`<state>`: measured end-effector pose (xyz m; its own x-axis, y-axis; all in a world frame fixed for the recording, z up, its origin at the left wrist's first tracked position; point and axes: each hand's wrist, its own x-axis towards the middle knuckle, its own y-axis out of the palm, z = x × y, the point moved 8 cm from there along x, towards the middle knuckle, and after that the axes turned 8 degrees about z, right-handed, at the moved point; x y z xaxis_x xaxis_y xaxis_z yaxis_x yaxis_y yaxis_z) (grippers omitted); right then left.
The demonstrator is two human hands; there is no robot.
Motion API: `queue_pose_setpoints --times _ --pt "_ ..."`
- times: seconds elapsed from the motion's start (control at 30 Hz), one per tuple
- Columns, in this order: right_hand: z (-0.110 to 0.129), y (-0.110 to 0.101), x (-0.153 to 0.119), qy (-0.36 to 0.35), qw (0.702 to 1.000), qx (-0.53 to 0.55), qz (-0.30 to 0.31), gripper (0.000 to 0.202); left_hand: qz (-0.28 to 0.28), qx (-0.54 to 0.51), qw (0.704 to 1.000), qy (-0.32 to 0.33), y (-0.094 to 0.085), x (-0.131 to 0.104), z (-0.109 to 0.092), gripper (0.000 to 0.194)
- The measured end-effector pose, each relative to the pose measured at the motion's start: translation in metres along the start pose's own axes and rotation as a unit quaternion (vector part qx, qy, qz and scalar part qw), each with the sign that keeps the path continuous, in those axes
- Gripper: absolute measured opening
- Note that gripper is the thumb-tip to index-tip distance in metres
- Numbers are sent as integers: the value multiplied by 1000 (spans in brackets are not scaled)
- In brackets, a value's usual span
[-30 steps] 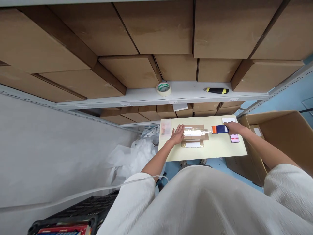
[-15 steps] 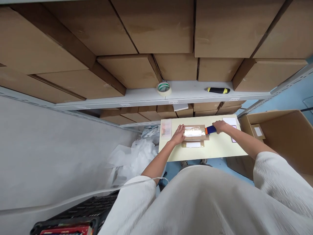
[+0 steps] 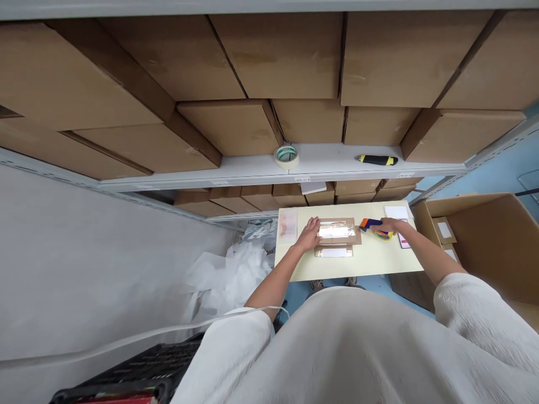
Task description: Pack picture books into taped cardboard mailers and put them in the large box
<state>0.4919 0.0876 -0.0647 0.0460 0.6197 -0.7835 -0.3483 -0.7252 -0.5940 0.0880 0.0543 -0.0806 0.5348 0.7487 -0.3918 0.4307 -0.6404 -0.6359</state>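
A small flat cardboard box, its top covered with shiny clear tape over a white label, lies on the pale yellow board. My left hand rests on the box's left end, fingers stretched out. Just right of the box, my right hand is closed around a blue and orange tape dispenser; a yellow-green roll shows beneath it. Part of its handle is hidden by my fingers. In front of the box sits a second taped cardboard piece with a white label.
Boxes fill the shelf ahead, where a masking tape roll and a black-and-yellow cutter lie. A phone is by my right wrist. A large open carton stands right; white plastic wrap is heaped left.
My right hand and the tape dispenser have moved right, away from the box's right end, and the dispenser has turned so its roll shows. My left hand stays on the box.
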Motion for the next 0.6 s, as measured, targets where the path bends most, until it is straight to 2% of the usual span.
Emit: queue_pose_setpoints --times 0.1,0.2,0.37,0.47,0.6 --pt "-28 19 -9 15 998 55 16 49 -4 0 1000 6 1 1 1 86" --pt "-34 39 -20 18 998 30 -53 44 -15 -5 1000 8 0 2 3 87" --pt "-34 76 -32 72 986 34 -147 45 -16 0 1000 7 0 3 5 87" --pt "-32 93 -30 88 983 40 -154 42 -18 4 1000 6 0 2 5 86" --pt "-33 105 -30 106 985 23 -133 41 -20 18 1000 2 0 -3 1 83"
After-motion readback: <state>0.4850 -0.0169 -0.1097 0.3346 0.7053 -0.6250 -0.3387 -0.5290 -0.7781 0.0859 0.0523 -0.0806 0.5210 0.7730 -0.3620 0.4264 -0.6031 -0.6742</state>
